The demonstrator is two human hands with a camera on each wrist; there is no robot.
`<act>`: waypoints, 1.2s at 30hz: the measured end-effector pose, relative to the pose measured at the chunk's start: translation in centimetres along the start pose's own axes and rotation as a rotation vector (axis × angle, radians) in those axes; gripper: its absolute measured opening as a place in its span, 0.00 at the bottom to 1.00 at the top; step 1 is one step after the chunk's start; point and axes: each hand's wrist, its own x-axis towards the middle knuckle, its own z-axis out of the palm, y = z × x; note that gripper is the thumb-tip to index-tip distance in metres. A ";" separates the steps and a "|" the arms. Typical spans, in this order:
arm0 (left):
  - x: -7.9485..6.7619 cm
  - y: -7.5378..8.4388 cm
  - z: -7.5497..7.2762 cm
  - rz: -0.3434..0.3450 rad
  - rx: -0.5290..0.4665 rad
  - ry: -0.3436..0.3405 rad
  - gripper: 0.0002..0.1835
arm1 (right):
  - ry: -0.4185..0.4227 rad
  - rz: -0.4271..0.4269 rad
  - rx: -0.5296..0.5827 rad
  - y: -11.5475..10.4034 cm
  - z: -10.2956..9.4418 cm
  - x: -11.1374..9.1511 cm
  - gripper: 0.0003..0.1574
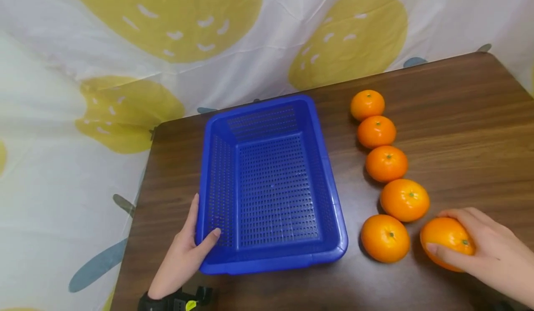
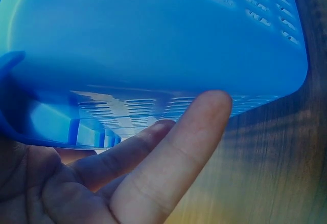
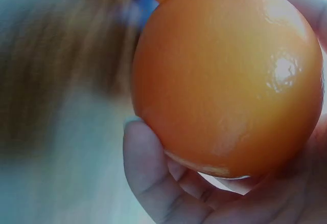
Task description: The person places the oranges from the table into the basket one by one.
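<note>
My left hand (image 1: pixel 183 250) grips the near left rim of a blue plastic basket (image 1: pixel 273 264), its thumb over the inside and its fingers along the outer wall. In the left wrist view the fingers (image 2: pixel 173 157) lie against the basket's slotted side (image 2: pixel 153 45). My right hand (image 1: pixel 492 246) holds an orange (image 1: pixel 444 239) at the near right, thumb on the near side and fingers round the far side. The right wrist view shows that orange (image 3: pixel 225 81) filling the grasp, with fingertips curled below it. Another orange (image 1: pixel 384 238) sits just left of it.
Several more oranges run in a slanting row from a near one (image 1: pixel 404 199) to the farthest (image 1: pixel 367 104), right of the basket. All stand on a dark wooden table (image 1: pixel 471 130). A white curtain with yellow fruit prints (image 1: pixel 275 28) hangs behind the back edge.
</note>
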 end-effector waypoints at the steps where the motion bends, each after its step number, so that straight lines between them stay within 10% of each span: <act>1: 0.0 0.0 0.0 -0.002 0.004 -0.001 0.43 | 0.013 -0.007 -0.001 -0.2 -0.1 0.0 0.36; 36: 0.0 -0.3 0.1 0.002 0.028 0.043 0.43 | 0.038 -0.337 -0.028 -11.2 -4.1 4.2 0.29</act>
